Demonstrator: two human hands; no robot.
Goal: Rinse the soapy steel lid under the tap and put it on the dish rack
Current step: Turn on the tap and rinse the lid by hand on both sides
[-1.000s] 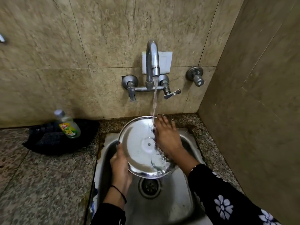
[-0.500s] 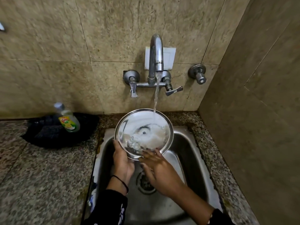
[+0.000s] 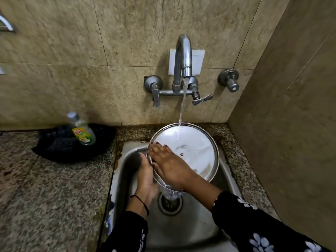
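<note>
Since a moment ago you're sliding your right hand [image 3: 171,168] up across the lid [image 3: 190,151], fingers flat and wiping, while your left hand [image 3: 145,177] is gripping its rim over the sink [image 3: 223,182]; you're mid-rinse under the tap [image 3: 183,57], next turning it for leftover soap

Left hand [image 3: 145,177] grips the steel lid [image 3: 190,151] under the tap [image 3: 183,57]; right hand [image 3: 171,166] rubs it.

left hand [image 3: 145,176] cupped, right hand [image 3: 170,165] flat (fingers spread).

Head cam – looks down, close over sink [image 3: 127,157].
</note>
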